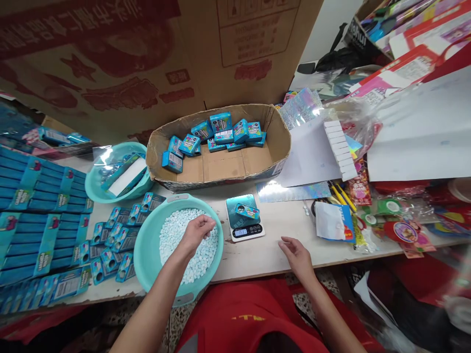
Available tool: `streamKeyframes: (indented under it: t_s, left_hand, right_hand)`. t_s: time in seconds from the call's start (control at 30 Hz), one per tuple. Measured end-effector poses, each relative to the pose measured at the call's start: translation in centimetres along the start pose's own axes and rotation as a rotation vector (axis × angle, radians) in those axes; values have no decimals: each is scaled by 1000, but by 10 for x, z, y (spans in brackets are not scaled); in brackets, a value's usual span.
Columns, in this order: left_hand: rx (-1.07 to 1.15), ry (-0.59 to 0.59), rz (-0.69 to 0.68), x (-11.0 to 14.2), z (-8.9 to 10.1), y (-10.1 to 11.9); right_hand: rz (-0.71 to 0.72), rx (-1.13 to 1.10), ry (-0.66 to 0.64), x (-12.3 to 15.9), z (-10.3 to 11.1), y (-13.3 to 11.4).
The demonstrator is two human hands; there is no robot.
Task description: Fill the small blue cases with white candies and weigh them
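My left hand (pixel 198 231) is over a turquoise basin (pixel 147 255) of small white pellets (pixel 176 228). Its fingertips are pinched together; whatever they may hold is too small to make out. To the right of the basin, a small digital scale (pixel 246 231) with a lit display carries one small blue box (pixel 247 211), lying flat with a round hole showing. My right hand (pixel 297 255) hovers at or rests on the table's front part, right of the scale, fingers stretched out and holding nothing.
Behind the scale stands a cut-down cardboard box (pixel 221 169) with several blue boxes inside. Loose blue boxes (pixel 114 240) and stacked display cartons (pixel 44 215) fill the left side. A smaller turquoise bowl (pixel 110 193) sits behind them. Papers and packets (pixel 334 220) crowd the right.
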State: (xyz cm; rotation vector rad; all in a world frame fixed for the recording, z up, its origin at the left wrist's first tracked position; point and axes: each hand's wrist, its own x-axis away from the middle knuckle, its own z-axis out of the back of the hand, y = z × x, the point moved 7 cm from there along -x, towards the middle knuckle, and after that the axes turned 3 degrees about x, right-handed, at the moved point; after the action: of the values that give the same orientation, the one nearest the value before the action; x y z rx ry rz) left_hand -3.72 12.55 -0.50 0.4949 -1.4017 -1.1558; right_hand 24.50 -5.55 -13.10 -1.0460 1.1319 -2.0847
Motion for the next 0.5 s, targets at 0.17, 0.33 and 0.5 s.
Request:
streamKeyframes:
  t_s: [0.17, 0.33, 0.5]
  left_hand:
    - [-132, -111, -172, -20, -49, 38]
    - [-302, -121, -221, -39, -70, 50]
    - [-461, 30, -223, -26, -22, 30]
  right_hand:
    - [18, 5, 4, 1, 0, -4]
    - [9, 14, 16, -1, 6, -4]
    - [-24, 16, 33, -2, 15, -1]
